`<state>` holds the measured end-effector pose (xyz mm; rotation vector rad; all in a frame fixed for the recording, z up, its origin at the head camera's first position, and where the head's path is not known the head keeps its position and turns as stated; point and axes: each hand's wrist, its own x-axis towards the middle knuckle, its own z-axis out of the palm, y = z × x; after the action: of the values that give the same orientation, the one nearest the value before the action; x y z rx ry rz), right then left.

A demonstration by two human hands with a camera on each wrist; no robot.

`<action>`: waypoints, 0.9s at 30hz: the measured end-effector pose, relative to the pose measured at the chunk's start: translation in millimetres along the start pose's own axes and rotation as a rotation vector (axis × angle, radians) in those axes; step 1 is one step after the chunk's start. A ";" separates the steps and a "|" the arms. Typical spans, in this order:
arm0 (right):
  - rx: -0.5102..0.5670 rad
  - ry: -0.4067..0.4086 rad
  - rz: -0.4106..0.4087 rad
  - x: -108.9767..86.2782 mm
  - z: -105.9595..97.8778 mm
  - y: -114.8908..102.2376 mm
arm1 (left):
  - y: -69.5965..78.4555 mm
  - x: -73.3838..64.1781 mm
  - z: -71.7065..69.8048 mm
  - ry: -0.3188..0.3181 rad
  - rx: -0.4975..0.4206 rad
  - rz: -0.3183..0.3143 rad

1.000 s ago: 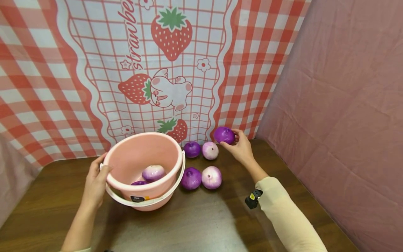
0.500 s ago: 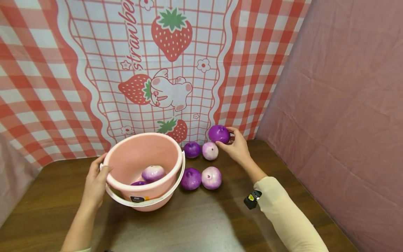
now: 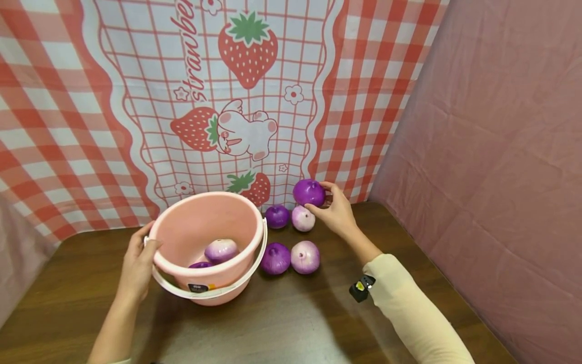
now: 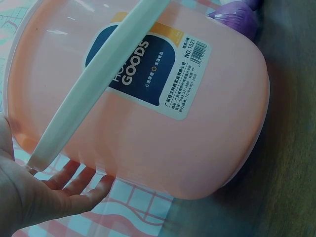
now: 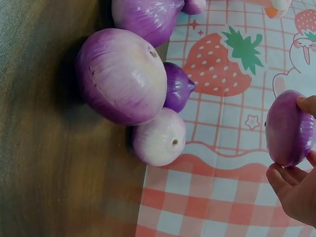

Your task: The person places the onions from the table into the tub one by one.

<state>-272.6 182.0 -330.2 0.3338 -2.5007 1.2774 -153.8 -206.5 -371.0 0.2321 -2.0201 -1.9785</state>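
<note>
A pink plastic bucket (image 3: 209,217) with a white handle (image 4: 98,81) stands tilted on the table at the left. My left hand (image 3: 138,263) grips its rim at the left side, thumb over the edge and fingers outside. Inside lie a pale purple onion (image 3: 221,251) and a darker one (image 3: 200,264), mostly hidden by the rim. My right hand (image 3: 337,212) holds a deep purple onion (image 3: 309,193) between thumb and fingers, raised above the back row. In the right wrist view that onion (image 5: 289,128) is held at the right edge.
Two onions, one purple (image 3: 277,217) and one pale (image 3: 303,219), sit at the back by the strawberry-print cloth (image 3: 245,126). In front of them are another purple onion (image 3: 275,258) and a pale one (image 3: 305,257), all right of the bucket on the wooden table (image 3: 291,323).
My right hand has carried the purple onion leftward and slightly up, from right of the pale back onion to above it. My left hand and the bucket have stayed in place.
</note>
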 end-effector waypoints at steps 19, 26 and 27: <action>-0.030 -0.004 -0.049 -2.4 1.2 -13.5 | 0.2 -0.4 0.9 -0.001 -0.013 0.007; -0.022 -0.005 -0.061 -2.4 2.4 -19.1 | 0.2 -1.0 0.8 -0.001 -0.001 0.013; -0.019 -0.007 -0.062 -2.4 2.7 -20.1 | 0.1 -0.9 0.6 0.000 0.002 0.012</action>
<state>-263.9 168.4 -317.7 0.4088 -2.4859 1.2295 -153.2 -205.6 -370.9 0.2196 -2.0189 -1.9694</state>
